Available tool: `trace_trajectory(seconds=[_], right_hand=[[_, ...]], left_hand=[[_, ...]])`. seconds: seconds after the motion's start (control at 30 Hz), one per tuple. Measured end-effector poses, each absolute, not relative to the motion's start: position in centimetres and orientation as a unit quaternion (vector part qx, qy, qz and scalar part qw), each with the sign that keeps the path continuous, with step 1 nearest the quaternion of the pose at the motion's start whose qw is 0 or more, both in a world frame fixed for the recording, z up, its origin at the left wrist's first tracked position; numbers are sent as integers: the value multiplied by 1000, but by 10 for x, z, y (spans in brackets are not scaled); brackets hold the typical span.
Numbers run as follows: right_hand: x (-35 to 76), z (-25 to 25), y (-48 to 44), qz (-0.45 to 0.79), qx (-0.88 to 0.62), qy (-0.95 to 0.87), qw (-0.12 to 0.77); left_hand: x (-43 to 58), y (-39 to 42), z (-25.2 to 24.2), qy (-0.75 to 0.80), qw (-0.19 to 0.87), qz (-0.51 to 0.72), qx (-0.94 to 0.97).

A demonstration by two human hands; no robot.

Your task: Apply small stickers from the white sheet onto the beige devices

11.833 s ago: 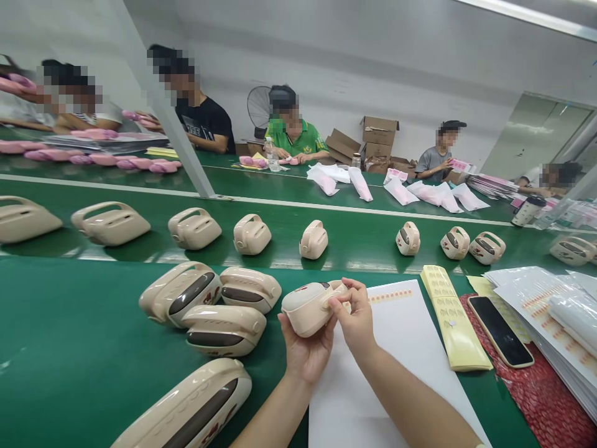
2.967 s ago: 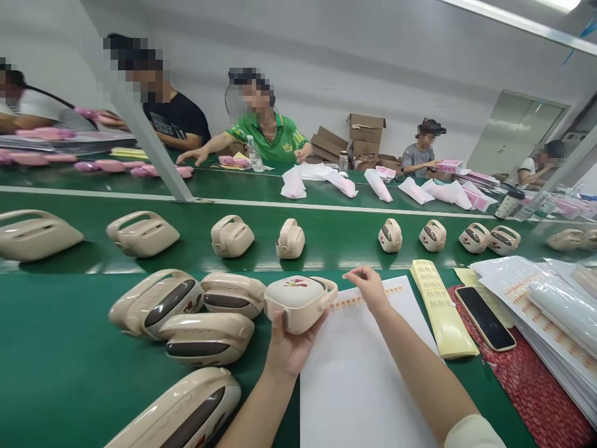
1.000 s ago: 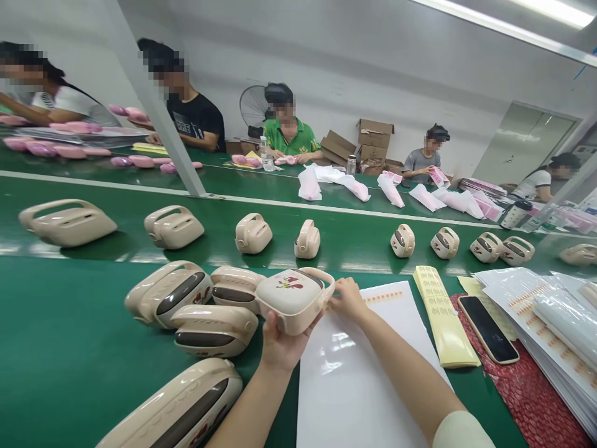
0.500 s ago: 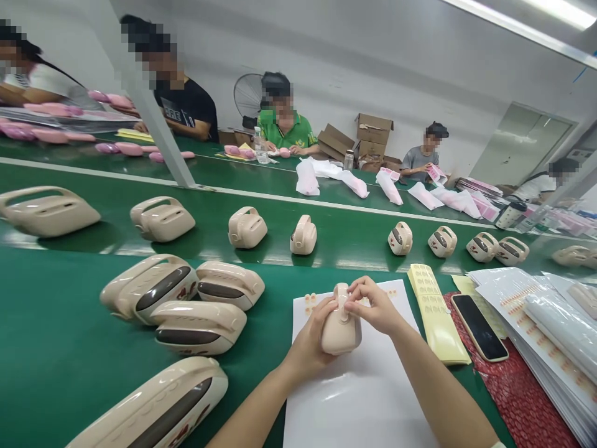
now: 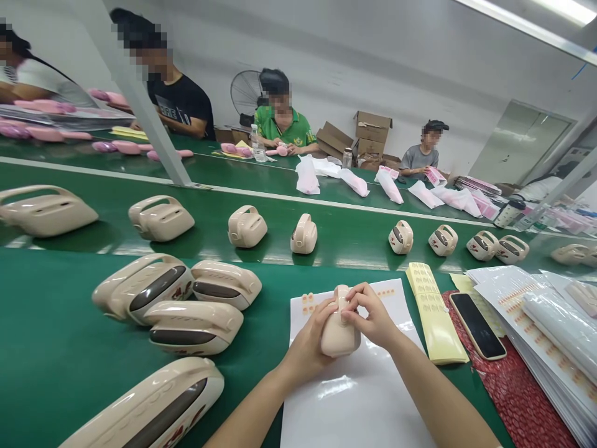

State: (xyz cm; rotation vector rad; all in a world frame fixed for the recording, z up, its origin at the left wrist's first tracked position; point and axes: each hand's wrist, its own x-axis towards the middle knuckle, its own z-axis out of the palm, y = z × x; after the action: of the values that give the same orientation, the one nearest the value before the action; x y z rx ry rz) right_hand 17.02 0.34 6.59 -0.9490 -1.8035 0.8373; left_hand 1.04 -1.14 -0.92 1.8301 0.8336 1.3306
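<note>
A cream plastic case with a loop handle is held over a white sheet, its rounded end facing me. My left hand is closed around the case's left side. My right hand is closed at the handle, thumb and fingertips pressed near its base; whether anything small is between them is hidden. Small orange stickers show on the sheet's upper edge. To the left stand several more such cases, one with a dark window facing me.
More cream cases line the green belt ahead. Right of the sheet lie a yellow sticker strip, a phone on red bubble wrap, and stacked bagged sheets. Across the belt, co-workers handle pink items; a metal post rises at left.
My right hand's fingers have shifted slightly down and left along the handle. The case stays in my left hand. The view has turned slightly.
</note>
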Motion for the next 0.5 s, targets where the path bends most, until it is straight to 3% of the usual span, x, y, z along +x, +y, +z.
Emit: trace_trajectory(seconds=[0.5], right_hand=[[191, 63, -11, 138, -346, -843, 389]], left_hand=[[13, -11, -4, 313, 363, 520, 707]])
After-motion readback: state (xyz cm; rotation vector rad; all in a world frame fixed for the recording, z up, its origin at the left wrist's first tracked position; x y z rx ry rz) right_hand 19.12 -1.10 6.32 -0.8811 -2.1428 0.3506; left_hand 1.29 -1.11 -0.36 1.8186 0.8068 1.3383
